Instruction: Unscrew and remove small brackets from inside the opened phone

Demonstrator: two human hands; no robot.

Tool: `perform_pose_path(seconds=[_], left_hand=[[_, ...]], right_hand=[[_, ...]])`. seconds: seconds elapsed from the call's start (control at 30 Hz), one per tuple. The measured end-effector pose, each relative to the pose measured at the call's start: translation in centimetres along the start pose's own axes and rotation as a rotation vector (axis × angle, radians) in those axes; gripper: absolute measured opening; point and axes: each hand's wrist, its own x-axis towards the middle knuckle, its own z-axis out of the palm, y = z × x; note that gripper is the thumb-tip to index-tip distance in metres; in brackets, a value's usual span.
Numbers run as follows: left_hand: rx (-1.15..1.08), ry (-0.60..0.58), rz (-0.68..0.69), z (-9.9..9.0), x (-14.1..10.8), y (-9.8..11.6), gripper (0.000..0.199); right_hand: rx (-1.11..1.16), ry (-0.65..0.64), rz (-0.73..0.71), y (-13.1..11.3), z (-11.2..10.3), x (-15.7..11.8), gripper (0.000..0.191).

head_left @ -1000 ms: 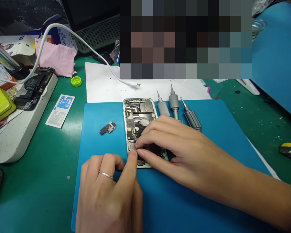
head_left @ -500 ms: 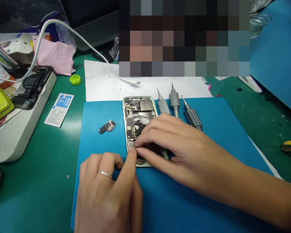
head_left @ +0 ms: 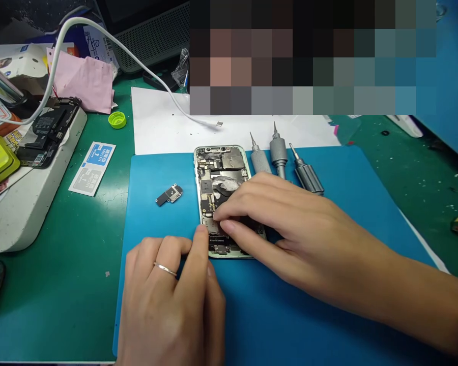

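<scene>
An opened phone (head_left: 232,160) lies on a blue mat, its circuit board, battery area and pale green frame showing. My left hand (head_left: 168,290), with a ring on one finger, has its index finger stretched to the phone's lower left edge; its other fingers are bent and hold nothing visible. Over the phone's lower right half reaches my right hand (head_left: 282,223). Its index fingertip and thumb tip are slightly apart above the silver lower-left part inside the phone, and no object shows between them. Part of the phone's right side is hidden under this hand.
Left of the phone lies a small black-and-silver metal part (head_left: 169,194). Three grey screwdrivers (head_left: 278,152) lie beyond my right hand. A white cable (head_left: 137,58) arches over a paper sheet (head_left: 156,122). Another opened phone (head_left: 49,132) rests on a white stand at left.
My left index finger has drawn back from the inside of the phone to its left edge. My right thumb and index finger have parted slightly. The view has shifted a little.
</scene>
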Motion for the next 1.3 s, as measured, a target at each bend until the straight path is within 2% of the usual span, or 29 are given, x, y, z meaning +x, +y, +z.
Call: perform_pose_path(seconds=[0.3, 1.3], left_hand=[[-0.034, -0.036, -0.018, -0.29, 0.00, 0.12, 0.043], [-0.030, -0.012, -0.007, -0.16, 0.09, 0.06, 0.040]], right_hand=[[0.001, -0.002, 0.002, -0.10, 0.11, -0.10, 0.016], [-0.006, -0.015, 0.011, -0.06, 0.20, -0.09, 0.017]])
